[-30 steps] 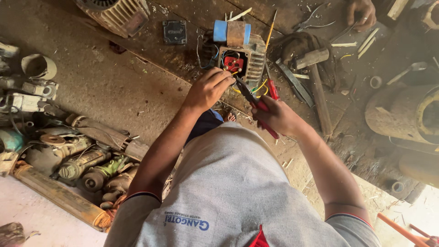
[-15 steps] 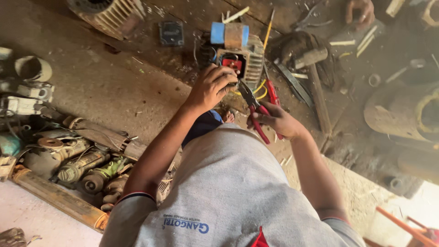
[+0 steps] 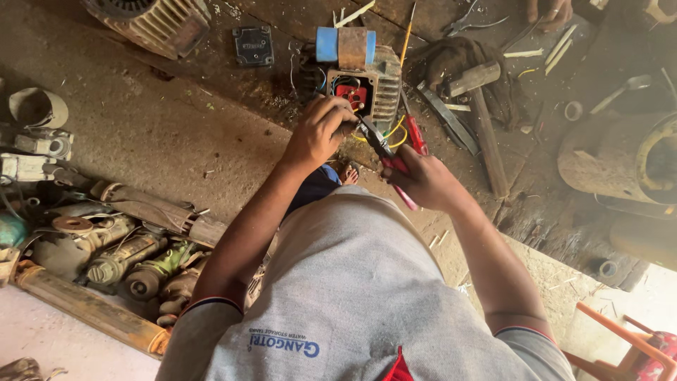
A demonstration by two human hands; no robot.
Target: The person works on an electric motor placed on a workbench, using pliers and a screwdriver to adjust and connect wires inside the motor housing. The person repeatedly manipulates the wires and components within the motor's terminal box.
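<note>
A small ribbed electric motor [image 3: 384, 88] lies on the dirt floor ahead of me, its terminal box open on a red terminal block [image 3: 352, 95]. A blue and rust-coloured cylinder [image 3: 345, 46] sits on top of it. My left hand [image 3: 321, 130] is at the terminal box, fingers pinched on something small there, probably a wire. My right hand [image 3: 423, 180] grips red-handled pliers [image 3: 384, 152], their jaws pointing at the terminal block beside my left fingers. Yellow wires [image 3: 398, 134] trail from the motor.
A hammer [image 3: 479, 120], a red-handled screwdriver [image 3: 415, 130], a black cover plate [image 3: 252, 46] and loose tools lie around the motor. Another person's hand [image 3: 550, 10] shows at the top. Old motors and pump parts [image 3: 106, 247] pile up at left; a large motor [image 3: 627, 159] at right.
The view has shifted slightly. My right hand has brought the pliers a little closer to the terminal block. My left hand has stayed at the terminal box.
</note>
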